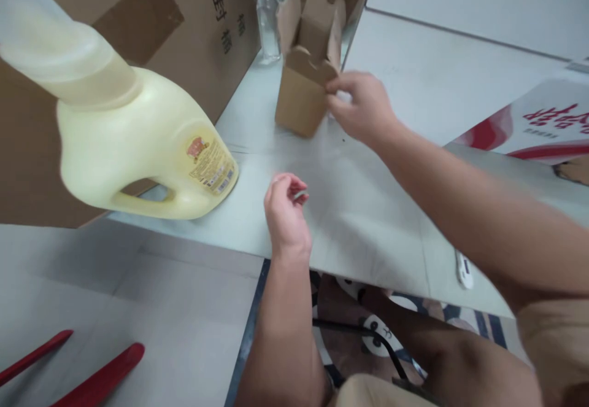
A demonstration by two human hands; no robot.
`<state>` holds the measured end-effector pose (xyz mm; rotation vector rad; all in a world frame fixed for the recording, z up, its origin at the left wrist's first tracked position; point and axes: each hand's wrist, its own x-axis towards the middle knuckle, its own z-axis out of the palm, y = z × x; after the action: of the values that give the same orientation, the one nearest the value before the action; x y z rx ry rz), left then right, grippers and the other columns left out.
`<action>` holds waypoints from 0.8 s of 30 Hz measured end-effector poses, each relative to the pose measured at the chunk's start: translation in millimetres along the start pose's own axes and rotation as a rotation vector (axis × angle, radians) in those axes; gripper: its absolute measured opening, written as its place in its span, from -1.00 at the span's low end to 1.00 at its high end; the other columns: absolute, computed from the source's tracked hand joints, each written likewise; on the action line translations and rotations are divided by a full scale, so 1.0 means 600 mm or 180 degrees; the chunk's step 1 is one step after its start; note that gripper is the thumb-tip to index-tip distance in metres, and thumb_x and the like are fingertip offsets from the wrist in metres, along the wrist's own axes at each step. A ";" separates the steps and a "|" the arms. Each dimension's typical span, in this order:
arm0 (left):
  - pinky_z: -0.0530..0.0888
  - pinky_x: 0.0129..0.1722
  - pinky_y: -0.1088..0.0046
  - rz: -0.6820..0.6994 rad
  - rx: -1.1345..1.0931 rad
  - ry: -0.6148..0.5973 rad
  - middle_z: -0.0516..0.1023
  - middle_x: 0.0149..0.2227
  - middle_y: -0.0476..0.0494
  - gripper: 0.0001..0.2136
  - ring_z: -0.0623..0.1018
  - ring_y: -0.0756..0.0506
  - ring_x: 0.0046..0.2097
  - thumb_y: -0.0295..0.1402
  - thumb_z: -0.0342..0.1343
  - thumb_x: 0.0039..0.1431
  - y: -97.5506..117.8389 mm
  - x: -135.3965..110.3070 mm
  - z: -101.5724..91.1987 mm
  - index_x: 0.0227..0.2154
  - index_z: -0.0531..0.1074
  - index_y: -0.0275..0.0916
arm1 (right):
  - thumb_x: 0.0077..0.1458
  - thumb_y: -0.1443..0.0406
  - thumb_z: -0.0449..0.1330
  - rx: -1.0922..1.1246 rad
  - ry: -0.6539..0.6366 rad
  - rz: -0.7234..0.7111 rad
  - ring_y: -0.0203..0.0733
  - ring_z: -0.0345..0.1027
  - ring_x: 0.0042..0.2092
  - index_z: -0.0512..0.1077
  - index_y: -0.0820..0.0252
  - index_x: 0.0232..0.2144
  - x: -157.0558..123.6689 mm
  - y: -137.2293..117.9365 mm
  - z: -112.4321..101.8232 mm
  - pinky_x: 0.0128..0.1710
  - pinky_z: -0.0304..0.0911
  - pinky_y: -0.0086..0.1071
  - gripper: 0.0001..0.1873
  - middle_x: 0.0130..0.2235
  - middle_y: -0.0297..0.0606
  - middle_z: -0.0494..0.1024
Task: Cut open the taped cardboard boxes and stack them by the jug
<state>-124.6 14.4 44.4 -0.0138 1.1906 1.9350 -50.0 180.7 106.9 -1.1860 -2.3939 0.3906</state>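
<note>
My right hand (361, 103) reaches to a small brown cardboard box (301, 100) with an open top. Its thumb and index finger are closed at the box's right upper corner. Behind this box stand more open brown boxes (317, 20) of the same kind, in a row leading away. My left hand (288, 210) hovers over the pale table, nearer to me, with its fingers loosely curled. A gap shows between its fingertips and thumb, and nothing is visible in it.
On the left stands a large pale yellow jug (133, 131) before a big carton (184, 32). Clear bottles (268, 23) are at the back. Right lie a red-and-white printed box (534, 124) and a small white object (464, 270). Red bars (101, 376) show lower left.
</note>
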 end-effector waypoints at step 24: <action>0.46 0.23 0.09 0.1422 0.1182 -0.2332 0.69 -0.29 -0.20 -0.29 0.64 -0.27 -0.02 0.36 -0.15 0.21 -0.098 -0.071 0.075 -0.48 0.67 -0.10 | 0.24 0.10 0.19 0.1200 0.1468 0.0649 0.11 0.43 0.26 0.19 -0.16 0.26 -0.567 0.160 -0.123 0.22 0.40 0.10 -0.43 0.23 -0.10 0.50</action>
<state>-41.1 31.7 43.5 1.1385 1.0605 1.7814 234.4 -31.4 41.8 -1.1905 -1.7248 0.5377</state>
